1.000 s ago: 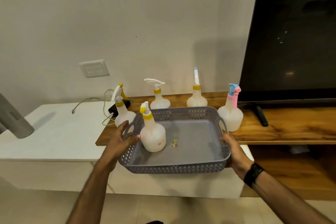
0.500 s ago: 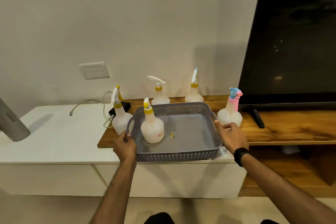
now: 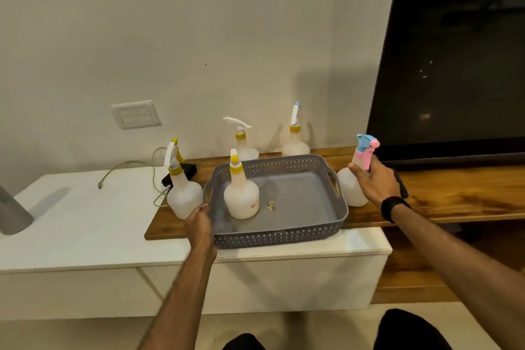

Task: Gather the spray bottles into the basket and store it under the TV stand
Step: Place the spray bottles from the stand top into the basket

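A grey perforated basket point(image 3: 284, 236) rests on the stand's top, with one yellow-capped spray bottle point(image 3: 241, 196) upright inside at its left. My left hand point(image 3: 200, 221) grips the basket's left rim. My right hand point(image 3: 375, 182) wraps the neck of the pink-and-blue-headed bottle point(image 3: 350, 186), which stands just right of the basket. A yellow-capped bottle point(image 3: 181, 193) stands left of the basket. Two more bottles point(image 3: 245, 145) point(image 3: 295, 140) stand behind it by the wall.
A large dark TV point(image 3: 454, 60) stands on the wooden shelf point(image 3: 468, 196) at right. A black plug and green cable point(image 3: 127, 167) lie on the white cabinet top point(image 3: 85, 221). A grey object point(image 3: 12, 213) sits at the far left. An open wooden shelf space lies below right.
The basket was set down on the stand's top. My right hand left the basket's right rim and closed around the pink-headed bottle's neck. My left hand stays on the left rim.
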